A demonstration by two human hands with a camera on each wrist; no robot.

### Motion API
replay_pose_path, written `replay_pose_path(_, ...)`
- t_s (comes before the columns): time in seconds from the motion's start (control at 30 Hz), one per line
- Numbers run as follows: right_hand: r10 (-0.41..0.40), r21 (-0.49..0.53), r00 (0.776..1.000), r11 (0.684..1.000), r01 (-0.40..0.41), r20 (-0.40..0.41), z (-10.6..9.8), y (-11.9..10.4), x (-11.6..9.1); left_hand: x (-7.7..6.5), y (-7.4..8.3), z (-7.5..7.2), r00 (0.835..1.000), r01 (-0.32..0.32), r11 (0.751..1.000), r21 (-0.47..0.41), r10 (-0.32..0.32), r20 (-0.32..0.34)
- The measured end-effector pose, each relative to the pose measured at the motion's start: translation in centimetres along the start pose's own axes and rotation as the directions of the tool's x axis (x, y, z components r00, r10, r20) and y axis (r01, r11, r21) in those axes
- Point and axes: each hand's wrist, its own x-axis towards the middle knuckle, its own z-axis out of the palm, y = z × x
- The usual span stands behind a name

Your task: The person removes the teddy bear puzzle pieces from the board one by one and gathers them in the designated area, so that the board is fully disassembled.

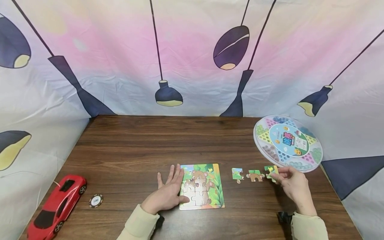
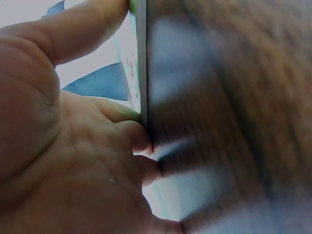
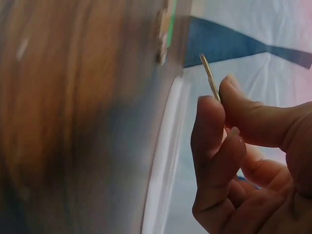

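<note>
A jigsaw puzzle point(image 1: 220, 186) with a bear picture lies on the wooden table. Along its left edge rests my left hand point(image 1: 168, 195), fingers spread and fairly straight, the thumb over the lower left corner. In the left wrist view, the left hand's palm point(image 2: 87, 156) faces the puzzle's edge point(image 2: 142, 63). Between thumb and fingertips, my right hand point(image 1: 295, 186) pinches a green puzzle piece point(image 1: 271, 171); the right wrist view shows that piece point(image 3: 210, 80) edge-on, above the tabletop. Left of it lie a brown bear-body piece point(image 1: 255, 176) and a blue-green piece point(image 1: 237, 174).
Behind the right hand sits a round Chinese checkers set point(image 1: 288, 141) under a clear cover. A red toy car point(image 1: 57, 206) and a poker chip point(image 1: 96, 200) are at the left of the table point(image 1: 168, 136). A printed cloth point(image 1: 126, 66) hangs along the back and sides.
</note>
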Motion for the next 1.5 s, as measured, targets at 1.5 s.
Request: replay_pose_path(1.5,0.139,-0.097,0.977,0.988,-0.124,0.164,0.1,0.8,1.4,0.0,-0.1,0.2,1.0,-0.008,1.0,0.0,0.008,-0.013)
